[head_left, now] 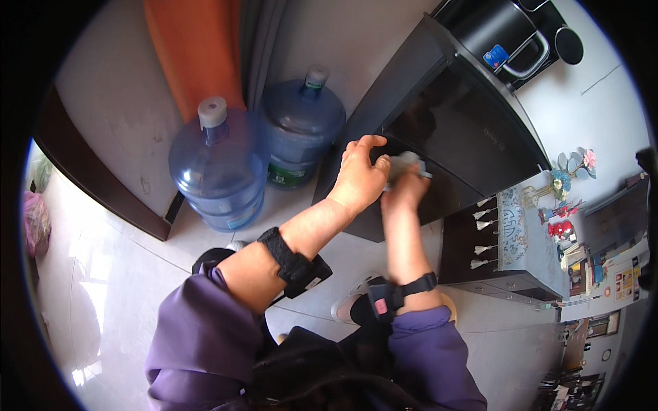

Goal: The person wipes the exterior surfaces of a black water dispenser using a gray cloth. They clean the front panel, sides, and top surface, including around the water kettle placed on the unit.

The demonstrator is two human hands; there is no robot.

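Observation:
My right hand [408,187] is closed around a crumpled pale grey cloth [403,167], held at the glossy dark front of a black cabinet-like appliance [462,128]. Motion blurs the hand and the cloth. Just to the left, my left hand [362,172] is at the appliance's front edge with thumb and forefinger spread. Its thumb comes close to the cloth, and whether they touch is unclear. The other left fingers are partly hidden.
Two large blue water-cooler bottles [218,174] [303,128] with white caps stand left of the appliance. A black pot [486,31] with a metal handle is on its top. Beyond is a dark sideboard [473,251] under a tasselled runner [514,231]. A pink plastic bag [36,223] lies far left.

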